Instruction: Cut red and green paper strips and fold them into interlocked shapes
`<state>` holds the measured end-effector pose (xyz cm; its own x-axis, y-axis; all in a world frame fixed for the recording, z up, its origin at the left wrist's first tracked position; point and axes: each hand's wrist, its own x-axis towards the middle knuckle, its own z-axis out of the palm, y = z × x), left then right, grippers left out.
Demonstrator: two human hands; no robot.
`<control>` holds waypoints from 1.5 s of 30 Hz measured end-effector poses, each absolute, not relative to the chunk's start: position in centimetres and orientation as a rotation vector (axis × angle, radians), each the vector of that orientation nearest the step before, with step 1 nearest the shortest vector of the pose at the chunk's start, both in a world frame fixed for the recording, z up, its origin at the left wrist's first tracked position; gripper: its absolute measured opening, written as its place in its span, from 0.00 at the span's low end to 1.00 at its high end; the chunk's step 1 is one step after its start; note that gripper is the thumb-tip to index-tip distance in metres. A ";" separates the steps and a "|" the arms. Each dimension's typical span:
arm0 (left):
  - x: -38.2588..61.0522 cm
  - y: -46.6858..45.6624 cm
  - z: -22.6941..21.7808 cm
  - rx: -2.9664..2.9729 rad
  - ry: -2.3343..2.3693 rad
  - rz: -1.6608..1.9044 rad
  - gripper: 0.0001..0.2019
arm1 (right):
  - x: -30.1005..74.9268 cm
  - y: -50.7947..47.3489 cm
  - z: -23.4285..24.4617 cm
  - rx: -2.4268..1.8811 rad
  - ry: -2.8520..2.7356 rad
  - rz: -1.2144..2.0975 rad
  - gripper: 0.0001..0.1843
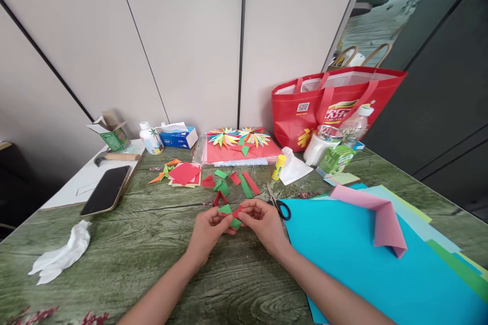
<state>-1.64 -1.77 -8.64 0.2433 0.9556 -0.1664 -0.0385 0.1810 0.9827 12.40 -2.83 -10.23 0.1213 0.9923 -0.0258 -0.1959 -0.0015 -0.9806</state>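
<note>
Between my two hands, over the middle of the table, is a small red and green folded paper piece (225, 209). My left hand (209, 229) pinches its left and lower side, and my right hand (262, 221) pinches its red right end. The fingertips cover part of the folds. Just beyond lie several folded red and green paper pieces, among them a green strip (245, 186), a red strip (251, 183) and a dark red folded piece (220, 198). Black-handled scissors (282, 208) rest beside my right hand. A yellow glue stick (279, 167) stands farther back.
Blue paper sheets (354, 264) with a folded pink paper (383, 218) cover the right side. Small coloured squares (185, 174) lie left of centre. A phone (107, 190), hammer (118, 157) and crumpled tissue (63, 254) are left. A red bag (293, 117) stands behind.
</note>
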 end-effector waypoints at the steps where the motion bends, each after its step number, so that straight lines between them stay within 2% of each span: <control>1: -1.6 -1.8 -8.7 1.131 1.062 0.916 0.10 | 12.4 -2.9 -10.2 -1.136 -0.974 1.193 0.14; 9: -1.6 -2.1 -8.7 1.104 1.018 0.970 0.09 | 12.5 -3.0 -9.8 -1.088 -1.112 1.103 0.08; 20: -1.6 -2.0 -8.5 1.060 0.997 0.956 0.09 | 12.4 -3.1 -9.8 -1.138 -1.192 0.986 0.06; 27: -1.5 -1.9 -8.6 1.056 1.003 0.982 0.10 | 12.4 -3.1 -9.7 -1.121 -1.174 0.986 0.08; 36: -1.5 -1.9 -8.6 1.086 1.101 1.090 0.09 | 12.4 -2.8 -10.3 -1.140 -1.154 1.156 0.08; 45: -1.4 -2.0 -8.7 1.118 1.048 1.037 0.08 | 12.5 -3.0 -10.1 -1.221 -1.182 1.057 0.06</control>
<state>-1.42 -2.01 -8.66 0.1898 0.9754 -0.1122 -0.1016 0.1332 0.9859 12.45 -3.00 -10.12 0.1099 0.9907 0.0802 0.0306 0.0773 -0.9965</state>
